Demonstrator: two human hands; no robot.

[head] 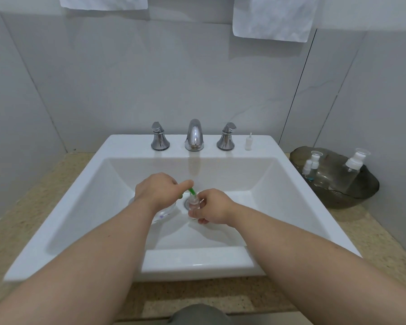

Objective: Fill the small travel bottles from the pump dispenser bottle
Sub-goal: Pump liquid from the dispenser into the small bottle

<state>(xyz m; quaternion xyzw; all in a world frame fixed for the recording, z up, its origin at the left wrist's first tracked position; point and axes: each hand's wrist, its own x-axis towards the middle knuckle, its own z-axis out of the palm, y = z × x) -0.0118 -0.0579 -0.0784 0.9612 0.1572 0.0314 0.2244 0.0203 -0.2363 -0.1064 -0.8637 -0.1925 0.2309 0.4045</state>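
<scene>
Upright travel bottle; green nozzle slants down-right to mouth.

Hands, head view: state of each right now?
Left hand: grips the pump dispenser bottle.
Right hand: holds a small travel bottle.

White sink; chrome faucet at back rim; towel hanging above.

2 hands, 2 towels, 1 sink
</scene>
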